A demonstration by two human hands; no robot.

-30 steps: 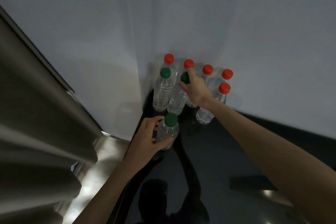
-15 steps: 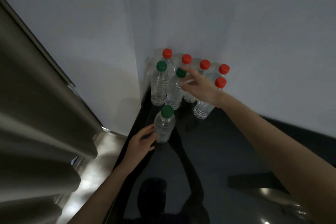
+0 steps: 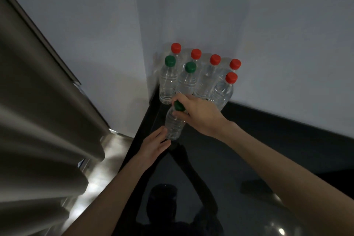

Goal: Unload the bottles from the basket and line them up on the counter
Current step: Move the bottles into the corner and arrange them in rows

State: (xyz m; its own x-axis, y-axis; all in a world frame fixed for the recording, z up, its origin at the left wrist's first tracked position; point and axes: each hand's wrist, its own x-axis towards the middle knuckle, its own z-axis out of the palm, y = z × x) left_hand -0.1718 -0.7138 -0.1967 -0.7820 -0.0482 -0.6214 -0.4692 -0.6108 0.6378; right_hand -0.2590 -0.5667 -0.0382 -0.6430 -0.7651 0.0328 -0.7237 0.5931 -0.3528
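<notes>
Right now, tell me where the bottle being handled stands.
In the head view, the handled green-capped bottle stands on the dark counter, centre, just before the corner cluster, between left hand and right hand.

Looking like a home kitchen: glossy black counter (image 3: 220,159) meeting white walls (image 3: 249,15), steel fridge (image 3: 38,101) standing left.

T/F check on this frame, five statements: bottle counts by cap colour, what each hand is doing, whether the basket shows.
1. Five red-capped bottles stand by the wall. True.
2. The right hand grips the front green-capped bottle near its cap. True.
3. The left hand is lifting a red-capped bottle. False: it rests open against the front green-capped bottle's base.
4. The basket sits on the counter beside the bottles. False: no basket is in view.
5. Only one green-capped bottle is visible. False: there are three, two of them standing in the cluster.
</notes>
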